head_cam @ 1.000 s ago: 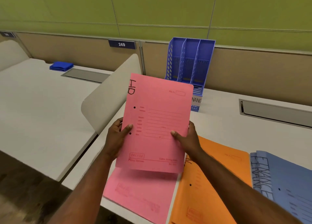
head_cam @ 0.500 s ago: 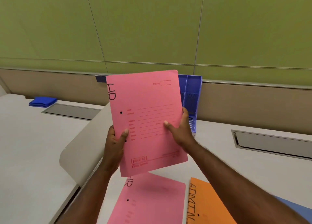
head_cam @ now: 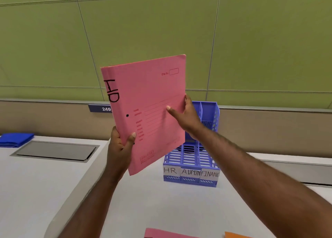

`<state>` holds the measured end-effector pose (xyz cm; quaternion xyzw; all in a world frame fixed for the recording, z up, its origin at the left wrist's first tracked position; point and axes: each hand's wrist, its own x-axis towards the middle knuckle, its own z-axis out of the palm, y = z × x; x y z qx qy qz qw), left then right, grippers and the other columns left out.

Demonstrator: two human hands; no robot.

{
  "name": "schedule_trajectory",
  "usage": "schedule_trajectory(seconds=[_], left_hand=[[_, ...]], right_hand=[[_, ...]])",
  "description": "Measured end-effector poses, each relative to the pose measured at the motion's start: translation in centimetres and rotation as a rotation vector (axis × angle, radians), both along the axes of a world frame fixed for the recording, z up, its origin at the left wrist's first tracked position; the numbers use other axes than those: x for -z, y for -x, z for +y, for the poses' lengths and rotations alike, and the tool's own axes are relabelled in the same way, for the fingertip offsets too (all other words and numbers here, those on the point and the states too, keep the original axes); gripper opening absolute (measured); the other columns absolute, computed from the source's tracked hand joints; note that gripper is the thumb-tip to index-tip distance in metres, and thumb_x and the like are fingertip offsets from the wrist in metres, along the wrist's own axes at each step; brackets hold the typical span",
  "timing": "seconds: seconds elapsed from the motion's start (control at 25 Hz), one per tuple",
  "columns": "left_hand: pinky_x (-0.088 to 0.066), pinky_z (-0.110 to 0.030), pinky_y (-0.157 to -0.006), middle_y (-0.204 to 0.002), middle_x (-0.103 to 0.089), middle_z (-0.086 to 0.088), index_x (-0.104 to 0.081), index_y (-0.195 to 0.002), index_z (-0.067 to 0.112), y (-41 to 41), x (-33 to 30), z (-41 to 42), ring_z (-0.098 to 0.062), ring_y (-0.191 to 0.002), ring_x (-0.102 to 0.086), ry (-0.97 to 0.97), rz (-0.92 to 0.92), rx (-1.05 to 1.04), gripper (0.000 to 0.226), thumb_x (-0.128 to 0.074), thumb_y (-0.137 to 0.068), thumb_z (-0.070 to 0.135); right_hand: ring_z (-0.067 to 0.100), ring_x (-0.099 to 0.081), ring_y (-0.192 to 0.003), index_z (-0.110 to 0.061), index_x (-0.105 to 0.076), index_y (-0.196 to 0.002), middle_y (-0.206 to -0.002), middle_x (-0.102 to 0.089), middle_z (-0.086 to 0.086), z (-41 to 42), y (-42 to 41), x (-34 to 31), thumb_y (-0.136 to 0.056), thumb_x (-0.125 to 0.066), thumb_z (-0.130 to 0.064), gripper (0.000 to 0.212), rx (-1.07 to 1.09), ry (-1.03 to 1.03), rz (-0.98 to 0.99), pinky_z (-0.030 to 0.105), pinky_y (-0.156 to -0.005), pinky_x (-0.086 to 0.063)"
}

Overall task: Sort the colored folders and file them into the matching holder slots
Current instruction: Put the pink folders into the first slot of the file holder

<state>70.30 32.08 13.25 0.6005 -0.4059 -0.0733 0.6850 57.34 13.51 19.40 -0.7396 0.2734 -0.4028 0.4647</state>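
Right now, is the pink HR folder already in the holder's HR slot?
No, both hands, left hand and right hand, hold the pink HR folder in the air above the blue file holder.

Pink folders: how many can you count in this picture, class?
2. One pink folder is held up in both hands; another pink folder shows only a corner at the bottom edge. More may lie out of frame.

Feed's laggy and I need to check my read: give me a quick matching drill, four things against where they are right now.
Things:
1. pink folder
2. holder
3. blue cloth
4. orange folder

Places:
A. far left, on the next desk
B. bottom edge of view, lying on the desk
C. held up in both hands
D. standing on the desk, labelled HR, ADMIN, FINANC

Pairs: 1-C, 2-D, 3-A, 4-B
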Motion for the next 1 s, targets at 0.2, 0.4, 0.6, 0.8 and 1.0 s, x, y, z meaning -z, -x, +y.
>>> schedule_trajectory(seconds=[0.2, 0.4, 0.6, 0.8, 1.0], left_hand=[[-0.056, -0.024, -0.071, -0.107, -0.062, 0.007, -0.046, -0.114, 0.032, -1.0, 1.0, -3.1, -0.012, -0.097, -0.064, 0.072, -0.079, -0.094, 0.027, -0.051, -0.088, 0.039], [-0.053, -0.019, -0.071, -0.107, -0.061, 0.004, -0.046, -0.112, 0.026, -1.3, 2.0, -7.3, -0.009, -0.094, -0.063, 0.136, -0.059, -0.151, 0.024, -0.050, -0.090, 0.037], [-0.052, -0.022, -0.077, -0.108, -0.061, 0.001, -0.049, -0.122, 0.013, -0.3, 2.9, -11.7, -0.006, -0.097, -0.060, 0.181, -0.008, -0.137, 0.033, -0.051, -0.093, 0.029], [-0.054, -0.014, -0.076, -0.107, -0.057, 0.014, -0.044, -0.125, 0.021, 0.6, 4.6, -15.2, 0.003, -0.100, -0.058, 0.189, 0.060, -0.033, 0.034, -0.049, -0.095, 0.035], [-0.055, -0.023, -0.084, -0.115, -0.059, 0.002, -0.044, -0.124, 0.029, 1.2, 6.7, -17.1, -0.014, -0.109, -0.060, 0.148, 0.148, 0.062, 0.031, -0.051, -0.094, 0.034]], right_hand=[[0.005, -0.051, -0.115, -0.021, -0.034, -0.141, -0.137, -0.051, -0.004, -2.6, -3.5, -1.9, -0.081, -0.069, -0.050, 0.075, -0.123, -0.073, 0.002, 0.031, -0.108, -0.039], [0.009, -0.051, -0.116, -0.019, -0.027, -0.143, -0.135, -0.049, -0.005, -5.3, -5.3, -3.5, -0.072, -0.078, -0.047, 0.092, -0.138, -0.014, 0.075, 0.030, -0.106, -0.038], [0.012, -0.034, -0.132, -0.021, 0.004, -0.153, -0.160, -0.019, 0.005, -7.5, -6.0, -4.0, -0.063, -0.083, -0.049, 0.128, -0.192, -0.003, 0.139, 0.031, -0.106, -0.024], [0.022, -0.023, -0.143, -0.025, 0.009, -0.152, -0.162, -0.005, 0.007, -9.2, -5.9, -2.8, -0.061, -0.088, -0.038, 0.134, -0.174, 0.001, 0.161, 0.045, -0.113, -0.025], [0.011, -0.028, -0.131, -0.031, 0.001, -0.153, -0.162, -0.008, 0.009, -10.0, -5.3, -1.0, -0.059, -0.090, -0.031, 0.131, -0.155, 0.046, 0.158, 0.036, -0.109, -0.032]])
